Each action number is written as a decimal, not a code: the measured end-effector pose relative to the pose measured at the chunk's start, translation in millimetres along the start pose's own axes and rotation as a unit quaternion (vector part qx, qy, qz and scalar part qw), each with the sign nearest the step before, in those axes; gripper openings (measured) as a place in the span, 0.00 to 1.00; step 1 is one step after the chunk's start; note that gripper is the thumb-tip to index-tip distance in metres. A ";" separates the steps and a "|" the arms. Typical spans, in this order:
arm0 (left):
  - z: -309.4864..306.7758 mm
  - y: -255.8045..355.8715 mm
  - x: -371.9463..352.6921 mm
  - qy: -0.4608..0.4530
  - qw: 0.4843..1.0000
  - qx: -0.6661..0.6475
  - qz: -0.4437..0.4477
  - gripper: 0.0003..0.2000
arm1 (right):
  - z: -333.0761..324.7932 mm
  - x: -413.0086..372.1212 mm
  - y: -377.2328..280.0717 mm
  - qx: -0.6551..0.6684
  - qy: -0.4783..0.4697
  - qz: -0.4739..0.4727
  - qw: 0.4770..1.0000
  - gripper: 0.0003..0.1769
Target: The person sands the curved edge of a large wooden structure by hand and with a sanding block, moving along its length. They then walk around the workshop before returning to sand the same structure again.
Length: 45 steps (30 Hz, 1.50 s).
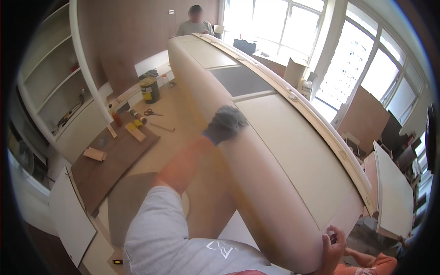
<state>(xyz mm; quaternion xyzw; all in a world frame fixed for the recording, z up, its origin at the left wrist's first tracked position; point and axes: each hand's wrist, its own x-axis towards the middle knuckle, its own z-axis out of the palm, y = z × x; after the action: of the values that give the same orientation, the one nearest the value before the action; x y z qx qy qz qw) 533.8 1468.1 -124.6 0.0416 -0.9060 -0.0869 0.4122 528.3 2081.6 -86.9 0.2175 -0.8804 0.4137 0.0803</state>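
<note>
The big, long box (284,146) is stretching away from you, and a person (195,26) is standing at its far end. On its round side, your gloved left hand (227,123) is resting, but I can't tell if it's gripping. Your right hand (334,245) is curling its fingers by the near corner. Uneven pushing could be making the box slip.

Bright windows (275,23) — seemingly tall buildings (355,62) beyond.
</note>
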 end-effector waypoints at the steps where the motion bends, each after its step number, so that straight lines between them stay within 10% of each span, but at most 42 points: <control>1: -2.7 12.1 -4.1 0.003 1.000 -0.015 0.020 0.07 | -2.5 1.7 2.1 -0.001 -0.016 0.008 1.000 0.21; 10: -6.4 -19.5 26.6 -0.019 0.993 0.003 -0.115 0.05 | -3.1 0.0 13.1 0.041 -0.027 0.009 0.999 0.20; 16: -3.1 68.3 -11.4 0.060 0.985 -0.144 0.076 0.07 | 0.4 -3.3 1.0 0.015 -0.013 0.000 1.000 0.21; 19: -2.0 27.4 0.4 -0.077 0.994 -0.011 0.076 0.06 | -4.5 -4.0 -4.0 0.032 -0.040 0.022 0.998 0.21; 23: 1.6 -9.6 15.6 -0.001 0.993 -0.057 -0.101 0.06 | -1.3 -3.1 14.3 0.072 -0.024 -0.033 0.997 0.22; 31: 16.9 81.2 -12.5 -0.011 0.976 -0.196 0.090 0.08 | -2.2 -4.4 7.2 0.091 -0.027 -0.038 0.995 0.23; 35: -8.3 54.5 3.9 -0.022 0.992 -0.067 -0.104 0.10 | -1.1 -2.4 5.8 0.097 -0.034 -0.048 0.993 0.23; 45: 0.8 207.1 -46.3 0.029 0.986 -0.143 0.078 0.09 | -5.0 -1.5 5.3 0.083 -0.072 -0.051 0.993 0.23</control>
<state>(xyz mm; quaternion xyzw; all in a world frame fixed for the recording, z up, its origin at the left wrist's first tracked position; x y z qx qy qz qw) 562.9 1678.2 -119.6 -0.0866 -0.8724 -0.1822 0.4451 527.1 2088.9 -87.9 0.2973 -0.8344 0.4637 0.0197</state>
